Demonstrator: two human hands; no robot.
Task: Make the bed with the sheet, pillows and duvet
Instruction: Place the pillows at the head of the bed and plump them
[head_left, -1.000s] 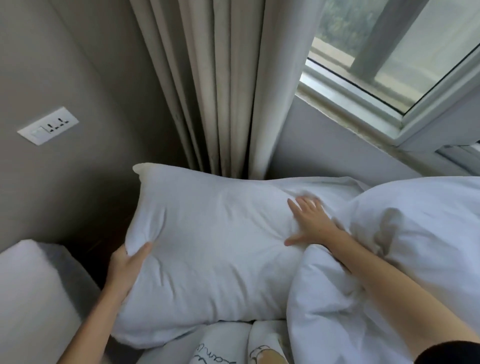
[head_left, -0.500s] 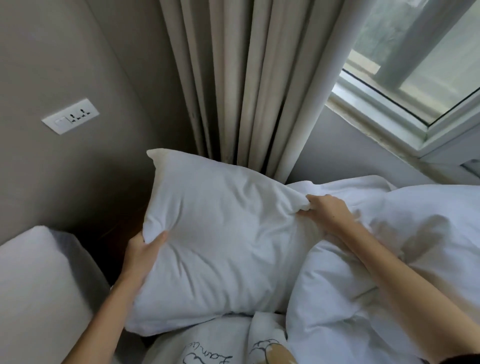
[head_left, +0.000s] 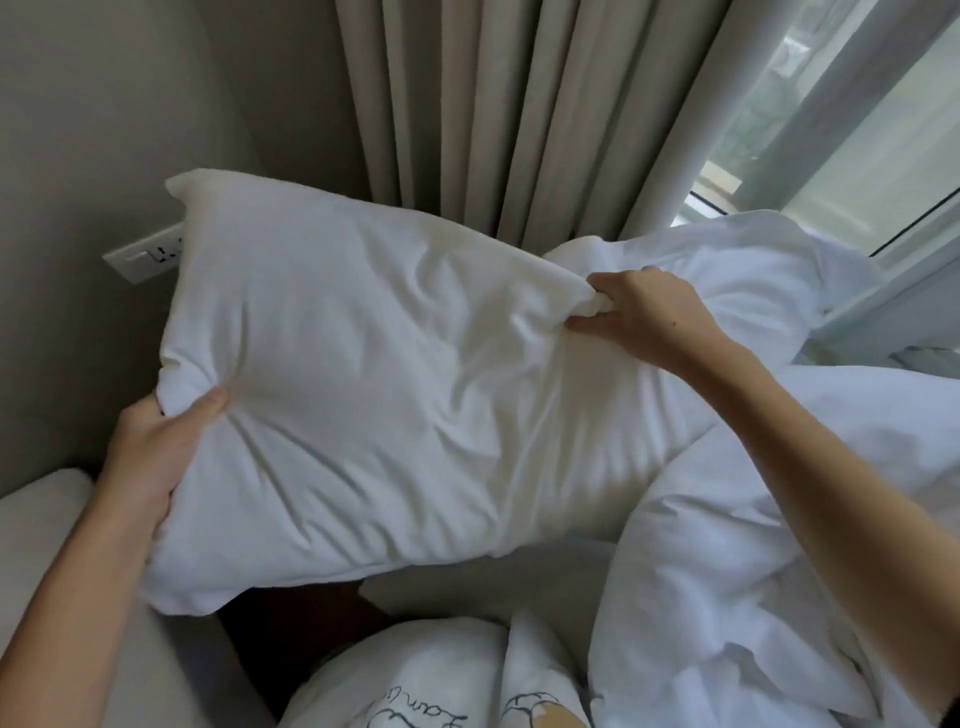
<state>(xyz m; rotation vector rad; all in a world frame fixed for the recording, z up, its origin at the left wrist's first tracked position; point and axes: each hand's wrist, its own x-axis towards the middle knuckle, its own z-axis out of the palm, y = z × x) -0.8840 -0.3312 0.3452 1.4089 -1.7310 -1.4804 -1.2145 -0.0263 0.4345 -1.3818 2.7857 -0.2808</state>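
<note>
White pillow (head_left: 363, 395) aloft, tilted, creased; rumpled white duvet (head_left: 753, 545) heaped just right.

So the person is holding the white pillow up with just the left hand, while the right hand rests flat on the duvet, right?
Not quite. The head view shows both hands on the pillow: the left hand grips its lower left corner, and the right hand pinches its right edge rather than resting on the duvet.

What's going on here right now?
A person is holding a white pillow up off the bed by two corners. The left hand grips its lower left corner, and the right hand pinches the upper right corner. A rumpled white duvet lies bunched to the right, below the curtain and window.
</note>
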